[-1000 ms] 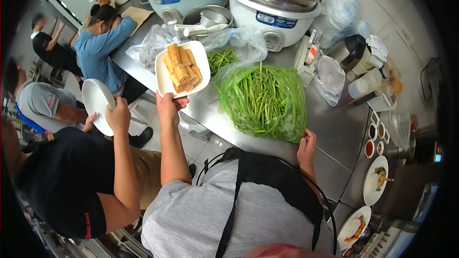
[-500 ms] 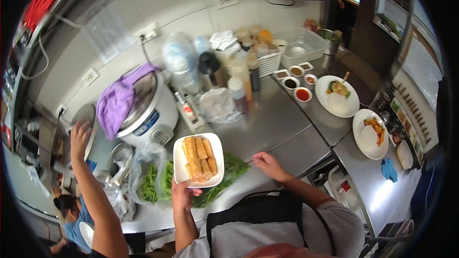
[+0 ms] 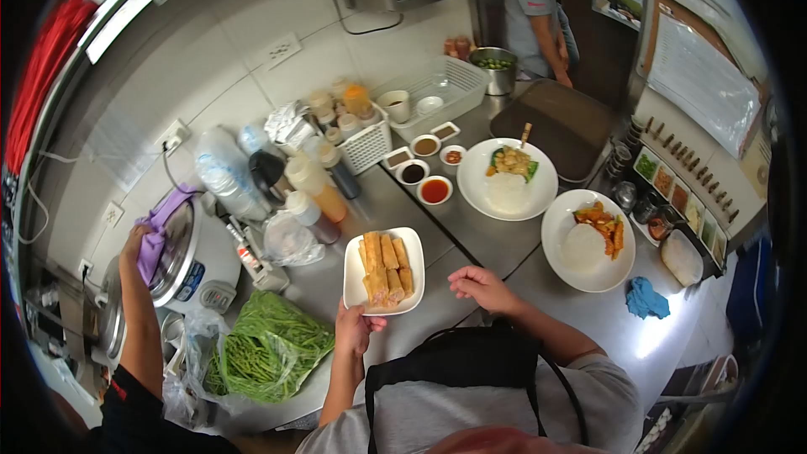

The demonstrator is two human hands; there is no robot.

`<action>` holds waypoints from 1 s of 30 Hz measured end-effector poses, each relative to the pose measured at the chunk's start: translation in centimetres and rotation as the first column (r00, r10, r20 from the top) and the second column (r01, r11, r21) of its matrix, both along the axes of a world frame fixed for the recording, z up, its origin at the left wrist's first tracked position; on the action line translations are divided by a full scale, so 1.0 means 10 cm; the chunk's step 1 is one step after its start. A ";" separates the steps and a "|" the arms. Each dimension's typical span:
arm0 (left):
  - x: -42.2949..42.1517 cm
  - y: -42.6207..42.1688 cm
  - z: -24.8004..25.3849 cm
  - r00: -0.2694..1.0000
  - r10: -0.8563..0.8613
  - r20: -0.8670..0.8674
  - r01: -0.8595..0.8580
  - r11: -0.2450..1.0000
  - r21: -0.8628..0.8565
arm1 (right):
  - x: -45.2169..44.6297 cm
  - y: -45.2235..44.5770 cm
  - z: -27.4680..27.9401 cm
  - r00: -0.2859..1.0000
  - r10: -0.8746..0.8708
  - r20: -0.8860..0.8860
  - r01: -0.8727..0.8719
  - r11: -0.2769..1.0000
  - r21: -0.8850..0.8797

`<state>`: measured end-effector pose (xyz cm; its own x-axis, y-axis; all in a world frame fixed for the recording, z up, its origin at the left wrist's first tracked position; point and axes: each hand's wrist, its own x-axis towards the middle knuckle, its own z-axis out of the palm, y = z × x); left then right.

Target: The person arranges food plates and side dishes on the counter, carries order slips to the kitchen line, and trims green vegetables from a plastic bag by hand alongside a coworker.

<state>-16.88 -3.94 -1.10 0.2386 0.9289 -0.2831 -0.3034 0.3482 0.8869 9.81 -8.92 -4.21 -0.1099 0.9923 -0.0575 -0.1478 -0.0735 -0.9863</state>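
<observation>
My left hand (image 3: 356,329) grips the near edge of a small white square dish (image 3: 357,296), thumb over the rim. Stacked in the dish are several golden fried spring rolls (image 3: 389,262). Level with it on the right, my right hand (image 3: 485,289) hovers over the steel counter, fingers loosely curled and apart from anything. Left of the dish lies a clear plastic bag of green beans (image 3: 273,349). A co-worker's hand (image 3: 133,245) from the left touches a purple cloth (image 3: 155,231) on the rice cooker (image 3: 202,256).
Ahead are sauce bottles (image 3: 315,185), a white basket (image 3: 367,145) and small sauce bowls (image 3: 435,191). Two plates of rice and food, one farther (image 3: 475,193) and one nearer (image 3: 588,282), stand right. A blue cloth (image 3: 647,298) lies beside them. A person (image 3: 531,17) stands beyond the counter.
My view has swung right, and I have moved right with the dish still in my left hand. The co-worker's raised hand has come down onto the purple cloth. A person has appeared at the back.
</observation>
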 end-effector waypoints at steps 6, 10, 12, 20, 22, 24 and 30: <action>0.43 0.17 -0.42 0.997 -0.061 0.046 0.064 0.997 -0.047 | 0.99 -0.20 0.23 0.982 -0.182 0.059 0.176 0.981 0.086; 0.45 0.21 -0.66 1.000 -0.016 -0.007 0.015 0.989 -0.148 | 1.81 -0.42 0.54 0.901 -0.425 0.091 0.417 0.905 0.087; 0.43 0.19 -0.72 0.997 0.027 -0.078 -0.039 0.986 -0.162 | 2.28 -0.59 0.51 0.801 -0.583 0.132 0.569 0.812 0.130; 0.14 0.32 -1.21 0.976 0.175 -0.132 -0.192 0.972 -0.135 | 4.00 -1.77 0.61 0.075 -0.997 0.025 0.993 0.077 0.085; -0.18 0.48 -1.40 0.991 0.110 -0.070 -0.125 0.956 -0.266 | 4.41 -2.09 0.56 -0.078 -0.997 -0.008 0.993 -0.078 0.091; -0.51 0.64 -1.65 0.999 0.046 -0.026 -0.051 0.949 -0.311 | 4.75 -2.40 0.53 -0.229 -0.973 -0.026 0.970 -0.230 0.074; -0.46 0.71 -1.60 0.979 0.113 -0.170 -0.153 0.956 -0.250 | 5.75 -3.06 0.30 -0.581 -0.755 0.305 0.796 -0.449 0.406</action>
